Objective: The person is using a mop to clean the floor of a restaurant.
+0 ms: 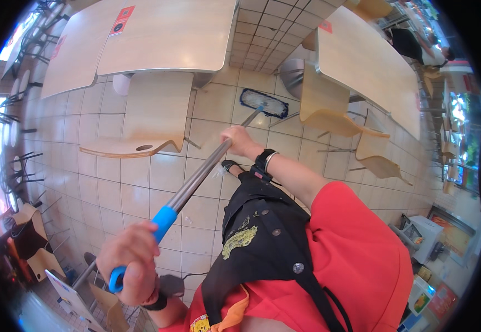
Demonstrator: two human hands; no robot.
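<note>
Head view of a person in a red shirt (356, 243) and dark apron (262, 232) working a flat mop over a tiled floor (141, 188). The left hand (132, 263), at about 7 o'clock in the frame, has its fingers (141, 282) wrapped tightly round the blue grip (160, 221) at the upper end of the mop handle (202, 171). The right hand (240, 141), just above centre, is closed round the metal shaft farther down, with a dark watch (263, 160) and a bangle on the wrist. The handle runs diagonally from 7 o'clock toward 12 o'clock and ends in the mop head (263, 103), a dark rectangular pad with a blue edge lying flat on the tiles, between two tables. A pale wooden chair (149, 119) stands at 10 o'clock, tucked under the left table (157, 33); a second chair (329, 108) sits at 1 o'clock beside the right table (362, 61). One dark shoe (230, 165) shows just under the right hand, apparently touching the floor, though the shaft partly hides it. Another person (417, 47) is seated far off at 2 o'clock
</note>
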